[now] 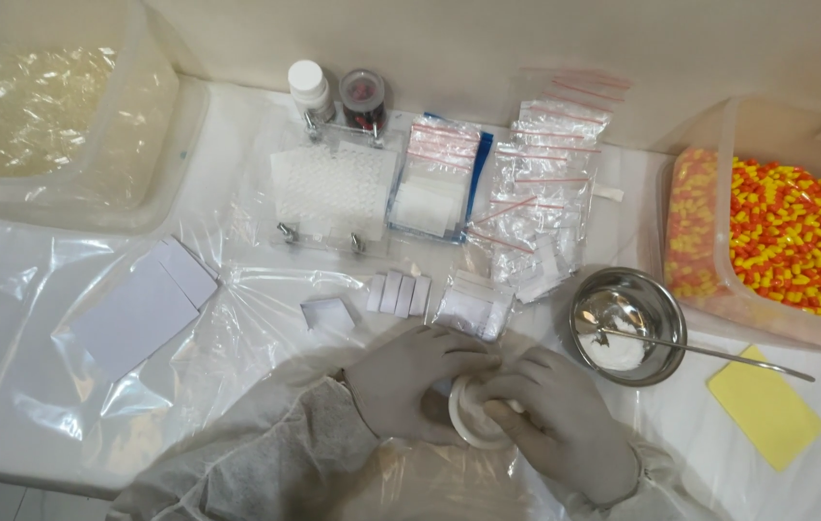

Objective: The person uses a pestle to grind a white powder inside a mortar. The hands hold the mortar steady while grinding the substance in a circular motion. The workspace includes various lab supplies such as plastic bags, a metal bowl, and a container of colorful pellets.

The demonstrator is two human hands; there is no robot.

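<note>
A small white round container is gripped between the gloved left hand and right hand, kept steady over the bench near the steel bowl.

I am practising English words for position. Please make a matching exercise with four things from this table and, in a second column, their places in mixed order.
Things:
1. steel bowl
2. yellow card
3. white-capped bottle
4. bin of orange and yellow capsules

Places:
A. at the far edge of the table, beside a dark-capped jar
B. near the front right, lying flat
C. just right of the gloved right hand, with a metal spatula resting in it
D. at the right edge, behind the bowl

Pairs: 1-C, 2-B, 3-A, 4-D
</note>
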